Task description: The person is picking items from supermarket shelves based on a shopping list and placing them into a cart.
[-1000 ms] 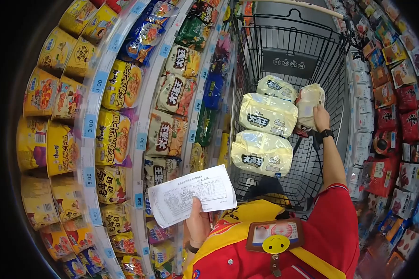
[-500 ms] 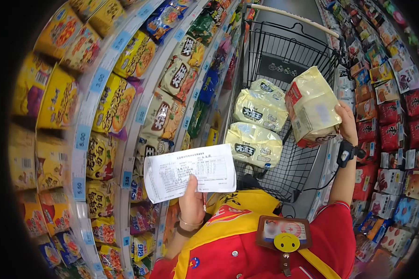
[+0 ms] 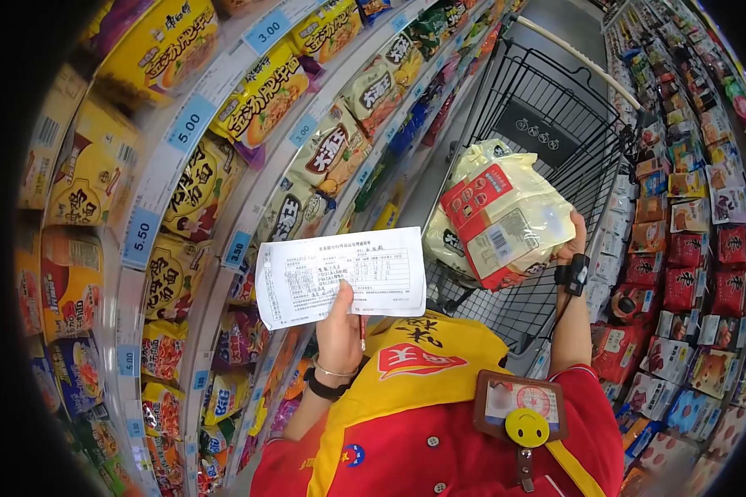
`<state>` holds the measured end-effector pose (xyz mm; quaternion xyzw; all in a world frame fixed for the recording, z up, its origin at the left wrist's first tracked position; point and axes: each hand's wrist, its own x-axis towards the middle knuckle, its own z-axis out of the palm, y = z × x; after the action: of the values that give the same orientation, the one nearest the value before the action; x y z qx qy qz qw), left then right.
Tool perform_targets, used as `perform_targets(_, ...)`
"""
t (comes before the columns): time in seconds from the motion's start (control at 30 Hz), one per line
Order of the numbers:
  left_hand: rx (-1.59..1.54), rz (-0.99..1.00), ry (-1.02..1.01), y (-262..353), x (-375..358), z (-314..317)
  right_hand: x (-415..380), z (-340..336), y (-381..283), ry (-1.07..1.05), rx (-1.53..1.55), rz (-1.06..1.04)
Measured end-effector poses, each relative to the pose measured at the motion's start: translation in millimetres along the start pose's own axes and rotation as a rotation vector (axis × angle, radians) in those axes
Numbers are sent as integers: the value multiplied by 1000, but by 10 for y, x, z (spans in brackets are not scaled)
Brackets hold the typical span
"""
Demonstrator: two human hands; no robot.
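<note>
My left hand (image 3: 340, 335) grips a printed paper form (image 3: 389, 277) with the thumb on top, and a thin pen (image 3: 362, 333) shows beside the palm. A large pale-yellow and red multipack of instant noodles (image 3: 510, 232) is held at its right edge by my right hand (image 3: 574, 240). The multipack hangs tilted over the shopping cart (image 3: 547, 103), its barcode side turned up. Behind it, partly hidden, other pale-yellow noodle packs (image 3: 448, 242) lie in the cart.
Shelves of bagged instant noodles (image 3: 265, 91) with blue price tags (image 3: 188, 124) rise along the left. Racks of small red and white packets (image 3: 688, 248) line the right side. The cart's pale handle (image 3: 576, 60) is at its far end.
The multipack has moved left, over the packs in the cart, and turned so its red panel and barcode face up. My view has shifted; the form stays in my left hand.
</note>
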<state>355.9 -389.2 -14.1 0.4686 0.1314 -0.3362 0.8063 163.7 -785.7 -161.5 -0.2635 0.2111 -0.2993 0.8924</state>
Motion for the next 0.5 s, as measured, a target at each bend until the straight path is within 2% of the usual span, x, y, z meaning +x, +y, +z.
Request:
perform_targets(0.17, 24, -8, -10, -34, 3, -168, -38, -75, -107, 65, 37, 23)
perform_targets(0.4, 33, -14, -33, -81, 1, -65, -65, -209, -116, 133, 7, -16)
perform_targets(0.5, 44, -3, -60, -142, 15, -65, -25, -263, -141, 116, 13, 34)
